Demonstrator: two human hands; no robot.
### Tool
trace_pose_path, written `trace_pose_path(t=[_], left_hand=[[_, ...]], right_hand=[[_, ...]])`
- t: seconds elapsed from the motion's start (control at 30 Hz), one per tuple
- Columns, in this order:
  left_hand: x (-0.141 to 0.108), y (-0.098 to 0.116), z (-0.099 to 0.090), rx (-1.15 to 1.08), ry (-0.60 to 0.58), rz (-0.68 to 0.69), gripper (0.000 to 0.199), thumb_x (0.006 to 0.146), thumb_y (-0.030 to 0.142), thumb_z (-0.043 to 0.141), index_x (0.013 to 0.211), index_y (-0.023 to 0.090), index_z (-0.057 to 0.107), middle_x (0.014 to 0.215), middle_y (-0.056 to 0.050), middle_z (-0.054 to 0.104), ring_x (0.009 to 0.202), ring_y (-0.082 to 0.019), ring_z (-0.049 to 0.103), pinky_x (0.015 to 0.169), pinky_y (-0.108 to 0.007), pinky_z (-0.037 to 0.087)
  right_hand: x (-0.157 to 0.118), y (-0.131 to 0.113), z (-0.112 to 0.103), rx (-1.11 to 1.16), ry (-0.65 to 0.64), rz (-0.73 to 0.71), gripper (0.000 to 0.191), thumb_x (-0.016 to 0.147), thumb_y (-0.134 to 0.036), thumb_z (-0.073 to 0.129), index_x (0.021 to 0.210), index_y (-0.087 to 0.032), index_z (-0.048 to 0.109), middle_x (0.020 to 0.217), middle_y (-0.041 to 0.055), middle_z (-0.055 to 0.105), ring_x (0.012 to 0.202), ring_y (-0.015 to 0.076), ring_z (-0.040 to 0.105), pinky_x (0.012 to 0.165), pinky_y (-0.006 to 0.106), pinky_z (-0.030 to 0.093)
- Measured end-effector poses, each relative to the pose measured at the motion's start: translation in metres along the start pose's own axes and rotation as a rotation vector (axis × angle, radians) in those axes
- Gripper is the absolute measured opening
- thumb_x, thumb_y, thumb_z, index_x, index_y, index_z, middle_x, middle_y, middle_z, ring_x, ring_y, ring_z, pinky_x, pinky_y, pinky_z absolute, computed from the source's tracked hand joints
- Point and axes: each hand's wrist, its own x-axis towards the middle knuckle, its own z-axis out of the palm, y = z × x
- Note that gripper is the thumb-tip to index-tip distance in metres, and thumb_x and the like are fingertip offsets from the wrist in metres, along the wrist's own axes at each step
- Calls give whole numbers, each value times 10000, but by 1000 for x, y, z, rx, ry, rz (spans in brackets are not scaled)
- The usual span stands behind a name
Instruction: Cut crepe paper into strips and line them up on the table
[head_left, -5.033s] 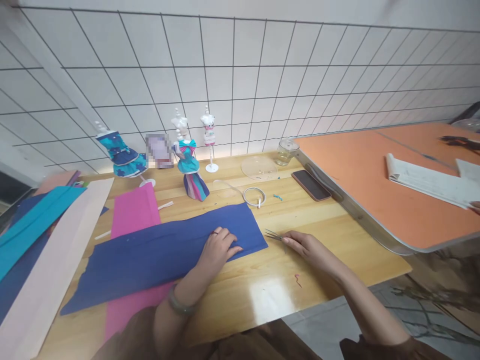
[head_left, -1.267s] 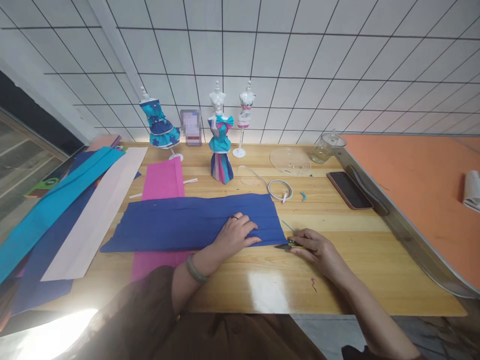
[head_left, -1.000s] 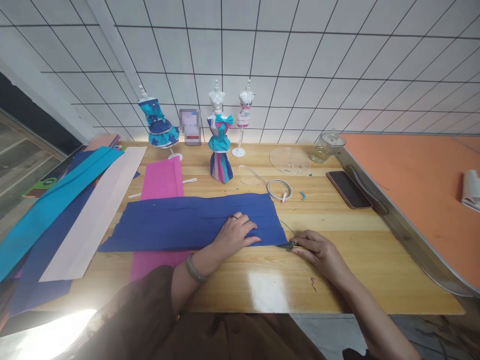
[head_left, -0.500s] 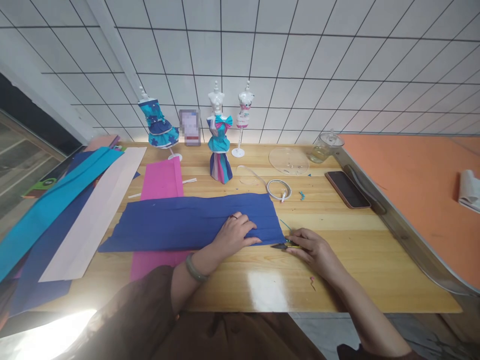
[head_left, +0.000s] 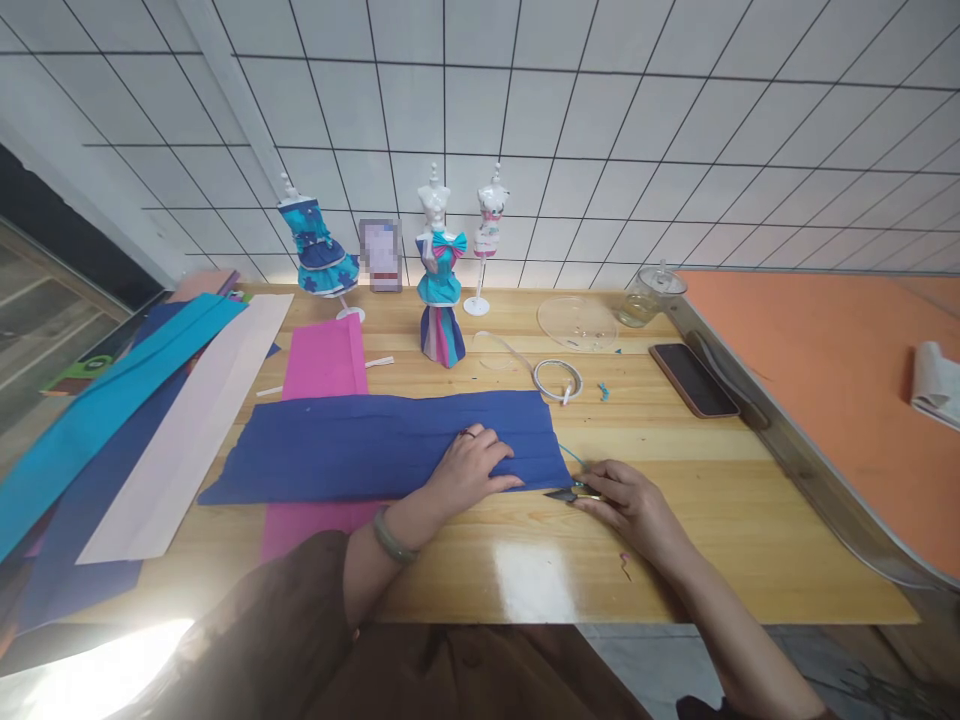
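A long piece of blue fabric (head_left: 352,440) lies crosswise on the table, partly over a pink piece (head_left: 324,350). My left hand (head_left: 474,460) rests flat on the blue fabric toward its right end, fingers out, holding nothing. At the fabric's lower right corner, my right hand (head_left: 626,500) is closed around small thread snips (head_left: 561,495), their dark blades pointing left at the fabric's edge. A thin teal strip (head_left: 571,455) runs from the fabric's right edge to my right fingertips. Part of the snips is hidden by the fingers.
Dressed mini mannequins (head_left: 439,290) stand along the tiled wall. Behind the fabric are a roll of narrow tape (head_left: 558,380), a clear plate (head_left: 577,323), a glass jar (head_left: 651,295) and a phone (head_left: 694,380). Colored strips (head_left: 187,425) lie at left, a reddish scrap (head_left: 625,567) in front.
The snips' blades have opened a little at the fabric's corner. Both hands stay in nearly the same place, and the fabric lies almost unchanged.
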Motion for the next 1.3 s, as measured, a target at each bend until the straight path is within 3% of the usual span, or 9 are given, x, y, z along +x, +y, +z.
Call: trace_pose_path(t=[0.47, 1.3], left_hand=[[0, 0, 1, -13, 3, -8, 409, 752, 560, 532, 958, 215, 604, 909, -43, 541, 943, -195, 467, 822, -325, 400], [0, 2, -2, -10, 0, -10, 393, 762, 543, 534, 965, 214, 606, 911, -45, 546, 945, -197, 460, 816, -322, 396]], right_hand=[[7, -5, 5, -18, -1, -25, 219, 827, -365, 548, 902, -214, 687, 854, 84, 642, 788, 202, 608, 683, 333, 495], [11, -10, 6, -28, -26, -50, 240, 836, -384, 526, 875, -215, 692, 834, 87, 639, 765, 193, 603, 680, 323, 488]])
